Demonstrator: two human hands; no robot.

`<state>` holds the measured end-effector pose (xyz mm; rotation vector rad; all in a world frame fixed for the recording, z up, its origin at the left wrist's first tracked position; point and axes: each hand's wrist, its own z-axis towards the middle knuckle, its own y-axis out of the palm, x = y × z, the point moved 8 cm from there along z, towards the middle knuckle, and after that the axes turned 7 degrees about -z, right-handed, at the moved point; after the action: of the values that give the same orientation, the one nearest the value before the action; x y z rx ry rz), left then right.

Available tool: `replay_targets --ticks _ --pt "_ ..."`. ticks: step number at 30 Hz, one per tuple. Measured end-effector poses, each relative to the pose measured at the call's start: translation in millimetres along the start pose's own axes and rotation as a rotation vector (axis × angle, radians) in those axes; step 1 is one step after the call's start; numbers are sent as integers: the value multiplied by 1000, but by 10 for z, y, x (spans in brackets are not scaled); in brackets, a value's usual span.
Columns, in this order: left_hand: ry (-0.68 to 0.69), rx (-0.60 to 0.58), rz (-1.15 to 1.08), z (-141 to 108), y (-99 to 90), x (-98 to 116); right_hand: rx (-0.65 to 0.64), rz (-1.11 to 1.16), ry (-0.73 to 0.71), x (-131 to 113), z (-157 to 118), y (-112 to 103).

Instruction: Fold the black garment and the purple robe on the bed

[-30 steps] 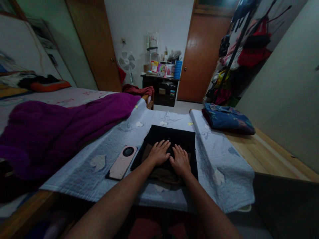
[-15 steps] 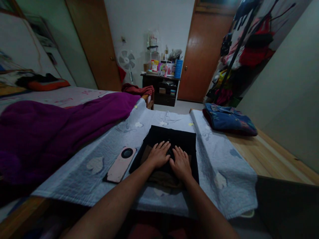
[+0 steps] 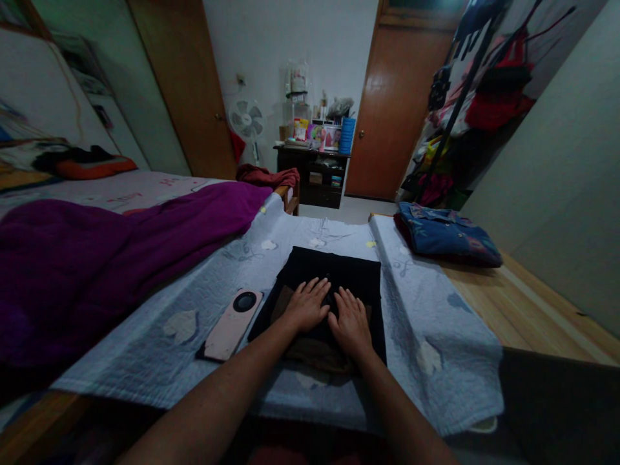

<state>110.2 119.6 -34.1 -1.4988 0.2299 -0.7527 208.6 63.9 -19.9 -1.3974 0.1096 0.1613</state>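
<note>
A dark garment (image 3: 356, 270), folded into a rough rectangle with brown patches showing, lies on the pale blue quilted cloth (image 3: 217, 258). My left hand (image 3: 308, 305) rests flat on its middle, fingers stretched forward. Close beside it, my right hand (image 3: 351, 320) lies palm down on the same garment with its fingers slightly spread. Neither hand grasps anything. The garment's centre is partly covered by both hands. To the left of it, on the cloth, is a pink phone (image 3: 230, 326) with a round black camera ring.
Folded denim clothing (image 3: 443, 234) sits on a wooden surface (image 3: 489, 310) at the right. A purple blanket (image 3: 121, 258) covers the bed's near side at the left. Farther back stand a white fan (image 3: 247, 119) and a dark cabinet (image 3: 310, 177).
Both hands keep their flat pose on the garment. The view has shifted very slightly; otherwise nothing has clearly moved.
</note>
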Motion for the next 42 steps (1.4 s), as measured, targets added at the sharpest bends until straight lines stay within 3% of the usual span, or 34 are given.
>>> replay_targets --ticks 8,12,18,21,28,33,38,42 --pt "-9 -26 -30 9 -36 8 4 26 -4 -2 -8 -12" --pt "22 -77 -101 75 -187 20 9 21 -4 1 -6 -12" --pt "-32 187 -101 423 -659 -183 13 11 -7 9 1 -3" --pt "-40 231 -48 700 -752 -324 18 4 -8 12 0 2" --pt "-132 -23 13 1406 -589 -677 4 17 1 32 5 34" --pt "-164 -159 -3 1803 -351 -908 -4 30 5 56 2 55" --pt "-195 -285 -18 2062 -85 -1120 -18 41 -7 88 10 105" --pt "-226 -313 -21 2145 12 -1237 -39 58 -2 115 41 122"
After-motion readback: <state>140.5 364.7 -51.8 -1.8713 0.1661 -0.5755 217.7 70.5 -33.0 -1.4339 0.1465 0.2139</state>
